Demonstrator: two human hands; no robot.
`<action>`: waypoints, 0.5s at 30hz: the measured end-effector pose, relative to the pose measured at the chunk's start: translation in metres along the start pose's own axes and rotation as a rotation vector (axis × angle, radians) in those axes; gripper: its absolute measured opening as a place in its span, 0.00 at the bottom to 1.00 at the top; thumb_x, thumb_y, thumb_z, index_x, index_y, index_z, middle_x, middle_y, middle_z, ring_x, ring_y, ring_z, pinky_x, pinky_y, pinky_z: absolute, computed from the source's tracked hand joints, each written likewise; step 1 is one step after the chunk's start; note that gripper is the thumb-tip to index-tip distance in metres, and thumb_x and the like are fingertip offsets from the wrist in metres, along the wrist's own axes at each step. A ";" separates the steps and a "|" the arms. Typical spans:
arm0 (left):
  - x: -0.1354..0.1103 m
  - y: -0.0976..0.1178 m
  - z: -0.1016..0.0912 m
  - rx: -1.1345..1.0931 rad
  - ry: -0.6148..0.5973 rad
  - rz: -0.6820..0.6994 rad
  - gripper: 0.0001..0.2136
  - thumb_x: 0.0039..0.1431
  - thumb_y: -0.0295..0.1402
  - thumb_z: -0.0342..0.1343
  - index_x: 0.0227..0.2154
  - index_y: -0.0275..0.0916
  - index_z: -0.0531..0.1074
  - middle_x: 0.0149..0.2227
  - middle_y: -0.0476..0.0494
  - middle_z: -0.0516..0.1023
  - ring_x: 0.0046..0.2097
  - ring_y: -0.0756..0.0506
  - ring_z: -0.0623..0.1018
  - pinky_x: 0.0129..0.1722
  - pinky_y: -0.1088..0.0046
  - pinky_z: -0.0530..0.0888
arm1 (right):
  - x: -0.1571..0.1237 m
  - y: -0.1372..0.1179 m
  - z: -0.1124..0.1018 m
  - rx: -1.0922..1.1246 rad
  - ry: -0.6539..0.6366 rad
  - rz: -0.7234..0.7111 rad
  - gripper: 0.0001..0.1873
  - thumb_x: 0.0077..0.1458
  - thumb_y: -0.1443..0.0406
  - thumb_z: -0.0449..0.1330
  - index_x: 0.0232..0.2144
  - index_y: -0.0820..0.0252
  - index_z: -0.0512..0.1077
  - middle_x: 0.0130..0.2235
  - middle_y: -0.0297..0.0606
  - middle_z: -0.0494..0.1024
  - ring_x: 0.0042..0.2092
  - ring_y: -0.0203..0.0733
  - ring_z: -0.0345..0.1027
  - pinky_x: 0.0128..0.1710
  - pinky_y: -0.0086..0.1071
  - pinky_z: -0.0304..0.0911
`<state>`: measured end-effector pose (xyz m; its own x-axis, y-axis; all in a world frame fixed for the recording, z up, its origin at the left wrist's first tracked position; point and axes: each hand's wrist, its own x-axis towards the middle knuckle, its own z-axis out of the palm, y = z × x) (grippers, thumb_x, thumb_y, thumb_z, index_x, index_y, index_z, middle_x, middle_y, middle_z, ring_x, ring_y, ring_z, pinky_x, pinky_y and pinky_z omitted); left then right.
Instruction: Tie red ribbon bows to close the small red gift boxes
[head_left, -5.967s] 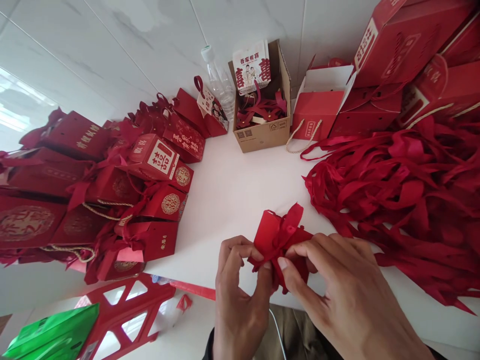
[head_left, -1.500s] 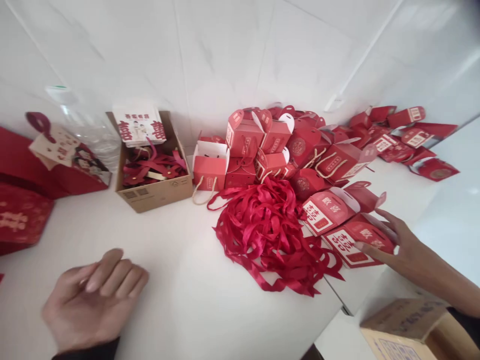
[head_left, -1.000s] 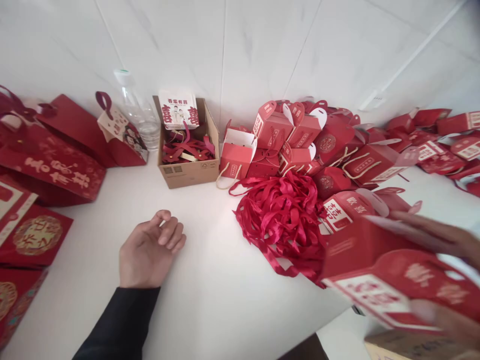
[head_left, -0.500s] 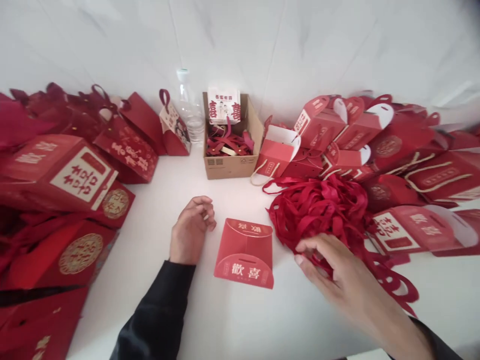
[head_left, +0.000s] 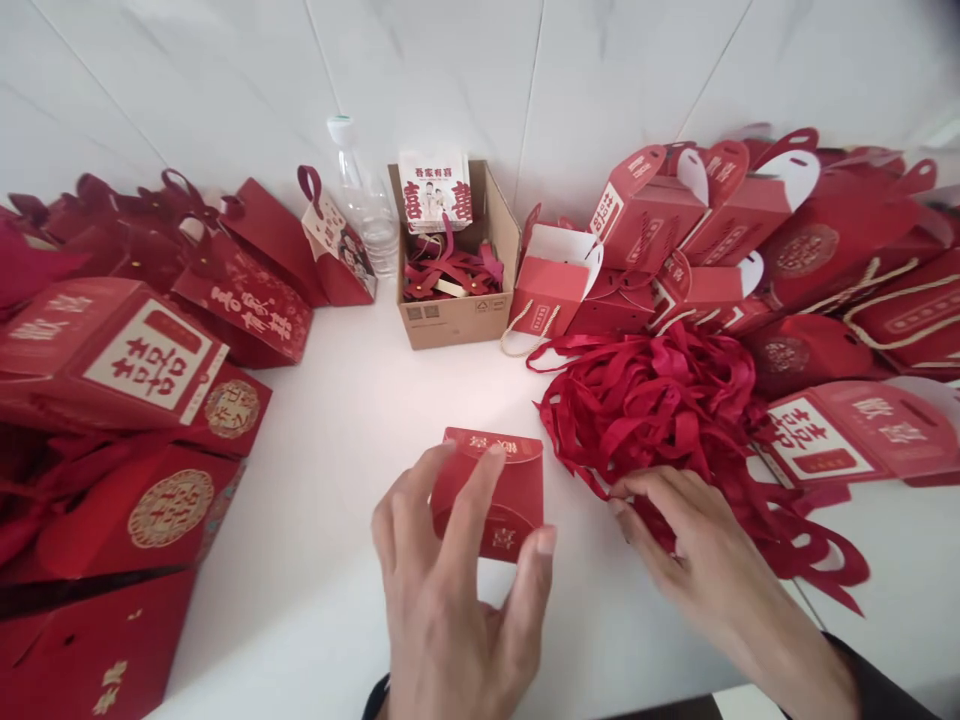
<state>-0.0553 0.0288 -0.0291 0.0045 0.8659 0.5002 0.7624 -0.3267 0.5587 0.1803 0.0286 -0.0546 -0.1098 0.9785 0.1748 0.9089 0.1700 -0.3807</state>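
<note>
In the middle of the white table a small red gift box [head_left: 517,490] with gold and white characters lies with its flaps folded in. My left hand [head_left: 457,570] is over its near side, thumb and fingers apart; whether the fingertips touch it I cannot tell. Right of the box is a tangled heap of red ribbons [head_left: 660,390]. At its near left edge, my right hand [head_left: 690,550] has thumb and forefinger closed on a ribbon [head_left: 589,480].
A cardboard box [head_left: 457,325] holding red straps and a printed card [head_left: 435,190] stands at the back. Beside it is a clear plastic bottle [head_left: 364,200]. Red gift boxes are piled on the left [head_left: 157,350] and right [head_left: 652,215]. A tiled wall [head_left: 435,70] rises behind.
My left hand has moved right and nearer, from beside the small box to over it, and its fingers have spread. The right thumb and forefinger have closed on a ribbon.
</note>
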 end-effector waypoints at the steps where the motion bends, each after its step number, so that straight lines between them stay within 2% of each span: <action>1: 0.000 -0.001 0.002 0.014 -0.034 0.014 0.15 0.68 0.35 0.58 0.56 0.41 0.73 0.61 0.34 0.66 0.56 0.35 0.68 0.52 0.55 0.70 | 0.000 -0.005 -0.005 0.040 0.028 0.010 0.08 0.69 0.59 0.54 0.40 0.51 0.72 0.39 0.39 0.81 0.40 0.51 0.77 0.39 0.44 0.71; 4: 0.006 -0.019 0.000 0.018 -0.092 0.027 0.10 0.69 0.27 0.55 0.49 0.42 0.76 0.56 0.36 0.71 0.54 0.37 0.70 0.49 0.57 0.74 | 0.000 -0.021 -0.021 0.220 0.062 0.085 0.09 0.69 0.54 0.57 0.41 0.49 0.72 0.37 0.35 0.82 0.34 0.44 0.78 0.29 0.34 0.72; 6: 0.011 -0.034 -0.008 -0.002 -0.127 0.044 0.12 0.68 0.23 0.52 0.46 0.44 0.77 0.55 0.39 0.75 0.53 0.39 0.72 0.50 0.58 0.75 | 0.000 -0.034 -0.030 0.374 0.047 0.158 0.11 0.69 0.51 0.57 0.42 0.48 0.73 0.36 0.33 0.83 0.31 0.41 0.78 0.22 0.28 0.69; 8: 0.015 -0.038 -0.021 0.000 -0.106 0.042 0.14 0.68 0.21 0.52 0.44 0.45 0.79 0.54 0.42 0.77 0.54 0.40 0.75 0.51 0.59 0.75 | -0.001 -0.046 -0.037 0.493 0.055 0.221 0.12 0.68 0.50 0.57 0.41 0.48 0.74 0.35 0.34 0.83 0.33 0.42 0.80 0.18 0.25 0.67; 10: 0.013 -0.024 -0.033 0.014 0.062 -0.024 0.12 0.66 0.22 0.55 0.41 0.45 0.80 0.51 0.44 0.80 0.53 0.41 0.78 0.49 0.63 0.75 | -0.001 -0.055 -0.041 0.546 0.087 0.236 0.13 0.68 0.49 0.57 0.41 0.47 0.75 0.37 0.34 0.84 0.37 0.43 0.82 0.18 0.24 0.68; 11: 0.009 -0.011 -0.037 0.016 0.218 -0.100 0.10 0.65 0.23 0.58 0.39 0.45 0.80 0.47 0.46 0.81 0.49 0.42 0.79 0.47 0.65 0.75 | -0.001 -0.058 -0.042 0.555 0.096 0.214 0.13 0.68 0.49 0.57 0.41 0.47 0.75 0.37 0.34 0.84 0.38 0.43 0.82 0.21 0.24 0.70; 12: 0.004 0.005 -0.038 -0.073 0.285 -0.128 0.08 0.63 0.24 0.59 0.36 0.45 0.79 0.40 0.48 0.81 0.42 0.44 0.79 0.40 0.69 0.74 | 0.000 -0.059 -0.042 0.560 0.100 0.171 0.11 0.68 0.51 0.58 0.41 0.46 0.75 0.38 0.33 0.84 0.38 0.42 0.82 0.24 0.24 0.73; 13: -0.003 0.022 -0.036 -0.180 0.272 -0.225 0.08 0.65 0.25 0.58 0.33 0.45 0.78 0.34 0.50 0.79 0.36 0.46 0.78 0.34 0.71 0.73 | 0.001 -0.059 -0.043 0.567 0.096 0.110 0.09 0.68 0.53 0.58 0.41 0.45 0.75 0.38 0.31 0.84 0.38 0.41 0.82 0.28 0.24 0.74; 14: -0.010 0.038 -0.031 -0.264 0.191 -0.332 0.09 0.68 0.29 0.55 0.33 0.45 0.79 0.31 0.50 0.77 0.31 0.47 0.75 0.30 0.71 0.71 | 0.001 -0.059 -0.042 0.577 0.084 0.038 0.07 0.68 0.55 0.59 0.42 0.45 0.75 0.38 0.30 0.84 0.38 0.40 0.82 0.31 0.23 0.75; 15: -0.017 0.052 -0.024 -0.349 0.106 -0.421 0.09 0.70 0.33 0.54 0.38 0.45 0.81 0.30 0.48 0.77 0.30 0.46 0.74 0.30 0.70 0.71 | 0.001 -0.058 -0.042 0.591 0.057 -0.029 0.05 0.68 0.57 0.59 0.42 0.45 0.74 0.37 0.29 0.84 0.37 0.38 0.81 0.33 0.23 0.76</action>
<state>-0.0311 -0.0122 0.0076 -0.3325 0.9120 0.2402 0.4246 -0.0826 0.9016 0.1442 0.0151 0.0057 -0.0948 0.9674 0.2348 0.5263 0.2489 -0.8131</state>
